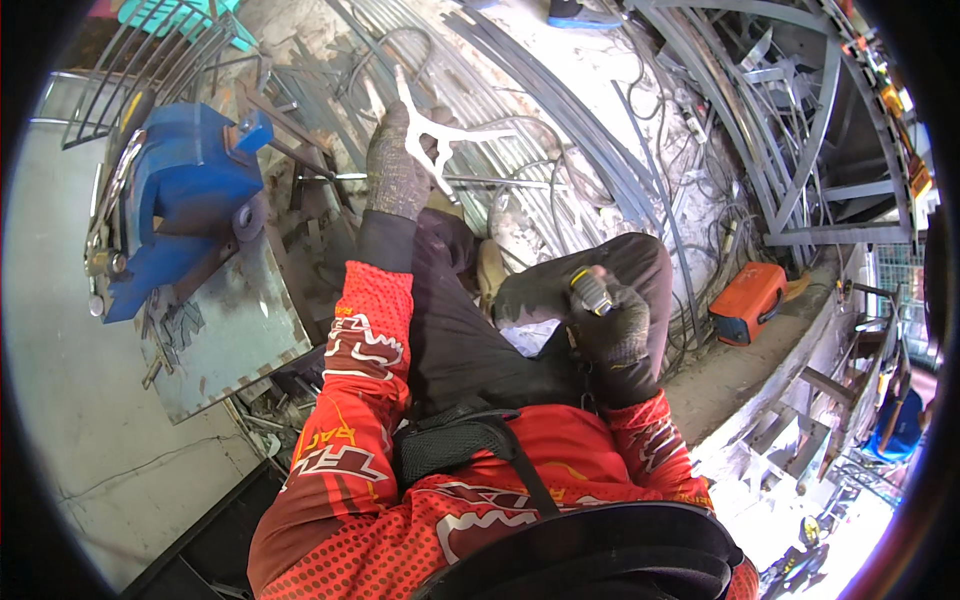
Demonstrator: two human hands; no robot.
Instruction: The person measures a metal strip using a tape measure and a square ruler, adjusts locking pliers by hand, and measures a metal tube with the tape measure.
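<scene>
My left hand (397, 170), in a dark grey work glove, is closed around a pale, branched metal piece (440, 135). Its arms stick out past the fingers, above a floor strewn with metal bars. Over my right thigh, my right hand (615, 330), also gloved, is closed on a small grey-and-yellow thing (591, 291) with a ribbed, rounded end. What kind of tool it is cannot be made out, since the palm and fingers cover the rest. A thin, shiny rod (500, 182) lies beyond my left wrist.
A blue cut-off machine (190, 180) stands at left on a metal plate (235, 345) with loose scraps. Long steel strips (570, 115) and cables cross the floor ahead. An orange box-shaped machine (748, 303) sits at right, below a curved metal frame (810, 150).
</scene>
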